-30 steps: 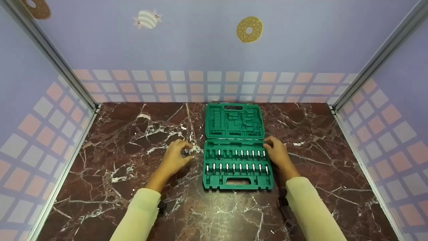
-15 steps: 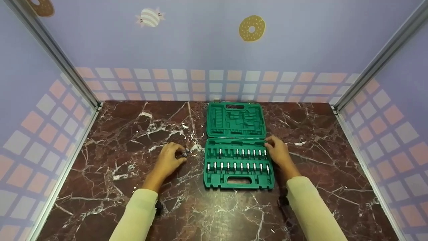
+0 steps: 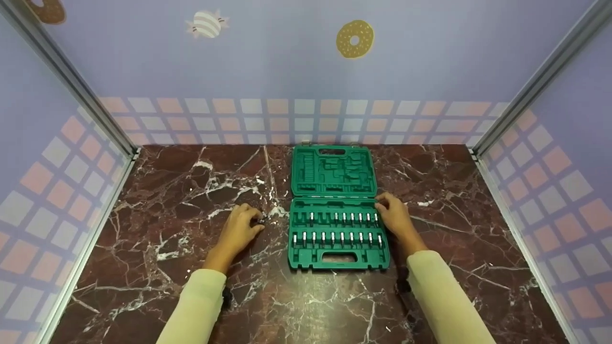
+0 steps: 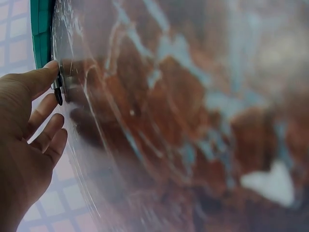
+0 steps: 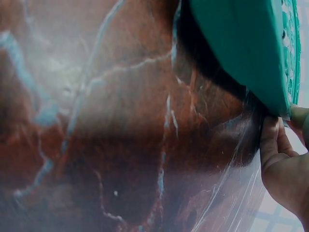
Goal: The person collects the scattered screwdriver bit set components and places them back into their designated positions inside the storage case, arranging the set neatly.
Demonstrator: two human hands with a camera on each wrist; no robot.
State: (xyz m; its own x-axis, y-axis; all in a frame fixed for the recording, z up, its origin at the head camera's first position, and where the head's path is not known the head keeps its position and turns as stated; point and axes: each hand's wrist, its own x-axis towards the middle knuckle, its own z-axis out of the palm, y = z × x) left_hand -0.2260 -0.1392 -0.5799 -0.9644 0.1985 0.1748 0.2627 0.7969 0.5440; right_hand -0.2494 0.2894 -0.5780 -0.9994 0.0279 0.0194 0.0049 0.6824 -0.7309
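A green plastic socket case [image 3: 334, 230] lies open on the table, its lid [image 3: 334, 188] folded back. Two rows of silver bit sockets [image 3: 342, 239] stand in its slots; the upper row has a gap toward the left. My left hand [image 3: 239, 227] is on the table left of the case. In the left wrist view, its thumb and forefinger pinch a small silver bit socket with a dark tip [image 4: 58, 92]. My right hand [image 3: 394, 215] grips the case's right edge near the hinge; the right wrist view shows fingers [image 5: 270, 137] at the case's underside.
The table [image 3: 191, 277] is dark red marble with white veins. A patterned wall [image 3: 267, 71] stands close behind the case lid, with side walls at left and right. A dark wrist device [image 3: 225, 297] sits at the left cuff.
My left hand has drawn back to the left, away from the case, its fingers closing around the small bit socket. My right hand stays at the case edge. The view shifts slightly.
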